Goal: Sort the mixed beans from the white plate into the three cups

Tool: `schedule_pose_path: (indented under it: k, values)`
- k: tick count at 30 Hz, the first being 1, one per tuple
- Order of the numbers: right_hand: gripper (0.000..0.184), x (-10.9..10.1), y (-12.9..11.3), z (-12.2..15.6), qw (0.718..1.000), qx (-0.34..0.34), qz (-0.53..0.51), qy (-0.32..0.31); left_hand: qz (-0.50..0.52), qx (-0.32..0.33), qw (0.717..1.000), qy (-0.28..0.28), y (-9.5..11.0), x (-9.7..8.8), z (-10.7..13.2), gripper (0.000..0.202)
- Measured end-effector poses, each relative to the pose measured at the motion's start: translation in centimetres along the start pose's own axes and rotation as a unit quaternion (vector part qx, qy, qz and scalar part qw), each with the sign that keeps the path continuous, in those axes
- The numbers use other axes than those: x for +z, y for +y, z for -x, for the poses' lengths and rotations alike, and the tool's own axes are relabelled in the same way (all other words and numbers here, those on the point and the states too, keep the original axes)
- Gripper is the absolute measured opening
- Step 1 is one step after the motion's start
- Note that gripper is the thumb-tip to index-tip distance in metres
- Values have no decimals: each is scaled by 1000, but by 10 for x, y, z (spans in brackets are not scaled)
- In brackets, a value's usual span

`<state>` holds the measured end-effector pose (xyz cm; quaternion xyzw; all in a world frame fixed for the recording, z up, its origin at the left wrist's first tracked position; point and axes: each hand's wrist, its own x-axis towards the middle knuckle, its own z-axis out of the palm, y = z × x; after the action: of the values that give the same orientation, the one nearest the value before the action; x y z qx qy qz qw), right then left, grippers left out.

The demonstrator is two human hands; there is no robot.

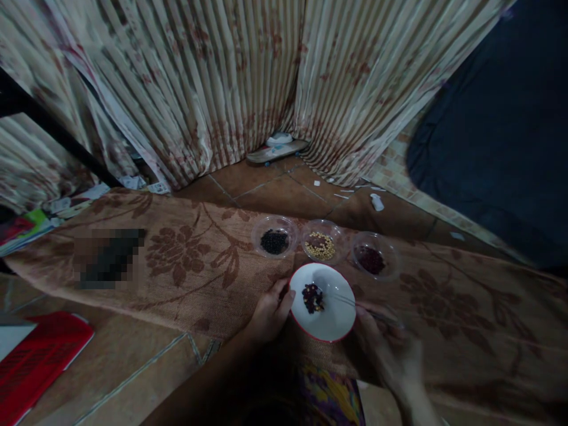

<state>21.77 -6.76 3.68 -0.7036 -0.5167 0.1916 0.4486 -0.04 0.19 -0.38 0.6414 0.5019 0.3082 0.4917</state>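
Observation:
A white bowl (333, 322) with a red rim is tilted over the cloth, holding a small heap of mixed dark and yellow beans (313, 298). My left hand (271, 310) grips its left rim, thumb on the edge. At the right rim, my right hand (390, 346) is closed around a thin metal utensil (344, 300) that reaches into the bowl; its tip by the beans is unclear. Beyond the bowl stand three clear plastic bowls, with black beans (274, 241), yellow soybeans (326, 248) and dark red beans (371, 260).
A brown flowered cloth (177, 296) covers the long surface. A blurred-out dark object (110, 260) lies at its left. On the tiled floor are a skateboard (277, 152), scraps and a red item (48, 361). Striped curtains (222, 77) hang behind; dark blue fabric (497, 130) is at right.

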Motion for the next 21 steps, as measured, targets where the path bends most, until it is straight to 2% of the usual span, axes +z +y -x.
schedule_pose_path:
  k: [2, 4, 12, 21]
  values:
    - [21, 6, 1, 7, 999, -17, 5, -45, 0, 1, 1000, -2, -1, 0, 0, 36]
    - [20, 9, 3, 11, 998, -37, 18, -57, 1, -1, 1000, 1, -2, 1, 0, 36]
    - [19, 13, 10, 8, 993, -87, 56, -63, 7, 4, 1000, 1, -2, 1, 0, 35]
    - [17, 15, 12, 8, 991, -101, 69, -50, -4, -4, 1000, 3, -3, 1, 0, 36]
